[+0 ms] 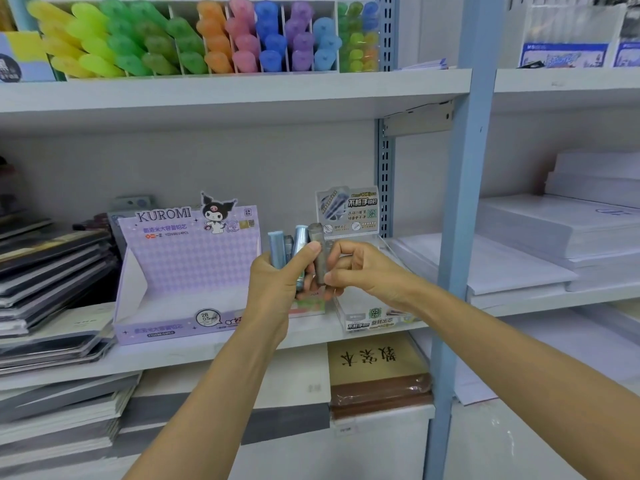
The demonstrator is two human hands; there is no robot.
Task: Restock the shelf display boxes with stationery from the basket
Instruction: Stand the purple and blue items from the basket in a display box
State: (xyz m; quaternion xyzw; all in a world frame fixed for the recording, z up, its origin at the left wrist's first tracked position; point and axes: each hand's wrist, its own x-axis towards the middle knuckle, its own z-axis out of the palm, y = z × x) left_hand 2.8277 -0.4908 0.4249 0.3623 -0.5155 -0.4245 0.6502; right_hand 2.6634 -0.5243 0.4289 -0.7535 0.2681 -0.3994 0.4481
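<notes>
My left hand (277, 285) grips a bundle of pencil-lead tubes (277, 249), blue and clear, held upright in front of the middle shelf. My right hand (360, 268) pinches one grey tube (317, 251) at the bundle's right side, touching the others. Behind and left stands a purple Kuromi display box (180, 271) whose tray looks empty. To the right sits a clear display box (374, 320) with a printed header card (348, 211); my hands partly hide its inside. The basket is out of view.
Dark notebooks (52, 268) are stacked at the left of the shelf (207, 344). White paper reams (554, 230) fill the right bay past the blue upright post (460, 216). Coloured highlighters (194, 39) stand in a rack above. More notebooks (377, 375) lie on the lower shelf.
</notes>
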